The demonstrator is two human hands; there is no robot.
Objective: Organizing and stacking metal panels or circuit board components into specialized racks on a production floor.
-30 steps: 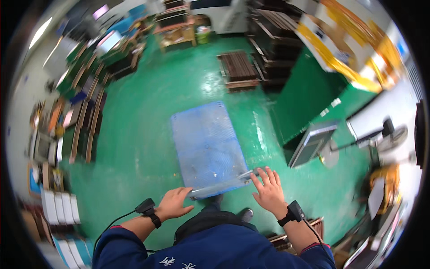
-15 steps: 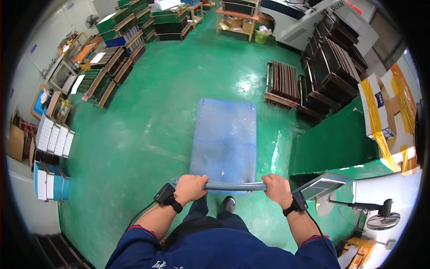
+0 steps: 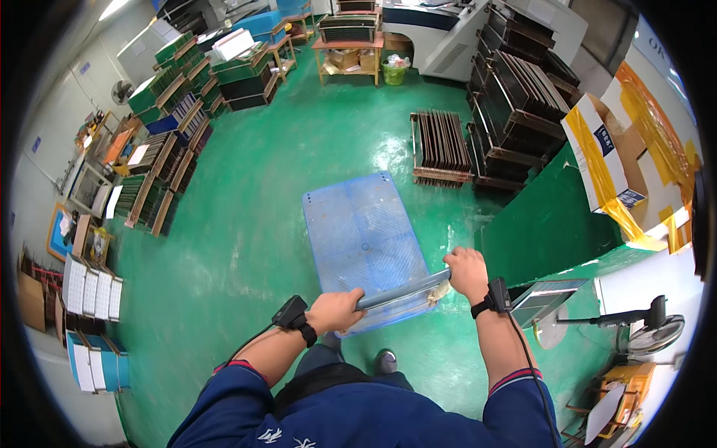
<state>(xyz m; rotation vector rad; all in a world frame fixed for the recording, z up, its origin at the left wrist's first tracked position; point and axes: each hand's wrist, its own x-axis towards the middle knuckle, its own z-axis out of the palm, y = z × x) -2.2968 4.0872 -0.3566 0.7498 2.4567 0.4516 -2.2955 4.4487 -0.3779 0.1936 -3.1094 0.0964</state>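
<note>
A blue platform cart [image 3: 358, 231] with a ribbed plastic deck stands on the floor in front of me, its far end angled to the left. Across its near end runs the grey-blue push handle [image 3: 403, 290]. My left hand [image 3: 336, 309] is wrapped round the handle's left end. Round its right end my right hand [image 3: 467, 273] is closed, a little farther forward than the left. Nothing lies on the deck. Below the handle my feet show on the green floor.
Racks of dark boards [image 3: 441, 149] and a tall rack stack [image 3: 515, 112] stand at the right. Nearer are a green block [image 3: 545, 216], a taped carton [image 3: 609, 157] and a fan [image 3: 656, 334]. Crates [image 3: 157, 179] line the left; a green bin [image 3: 394, 72] stands far back.
The cart has turned, its far end swinging left and its near end right. My right hand has moved forward with the handle, which now slants. The surroundings have shifted in view.
</note>
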